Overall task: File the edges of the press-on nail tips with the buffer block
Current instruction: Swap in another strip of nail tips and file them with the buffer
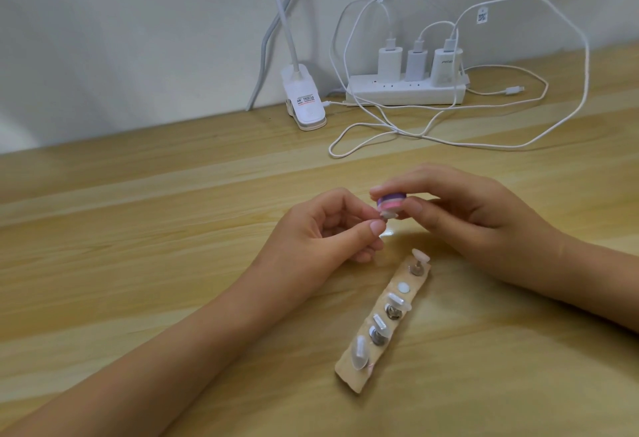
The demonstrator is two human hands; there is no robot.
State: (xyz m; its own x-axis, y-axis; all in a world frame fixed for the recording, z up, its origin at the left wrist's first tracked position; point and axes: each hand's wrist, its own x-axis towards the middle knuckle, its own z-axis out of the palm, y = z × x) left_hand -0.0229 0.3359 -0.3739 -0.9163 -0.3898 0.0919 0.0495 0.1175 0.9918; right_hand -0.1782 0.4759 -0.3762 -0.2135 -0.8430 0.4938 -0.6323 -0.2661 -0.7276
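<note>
Though pale, wooden table (138, 229) against wall (138, 39)

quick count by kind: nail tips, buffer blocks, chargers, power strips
nail tips: 5 (4 on the holder strip, 1 pinched in the left hand)
buffer block: 1 (in the right hand)
chargers: 3
power strip: 1
total: 10

Wooden table (138, 215) against white wall (138, 21); power strip (404, 92) at wall, lamp clamp (304, 101) left of strip, cables (484, 125) around.
</note>
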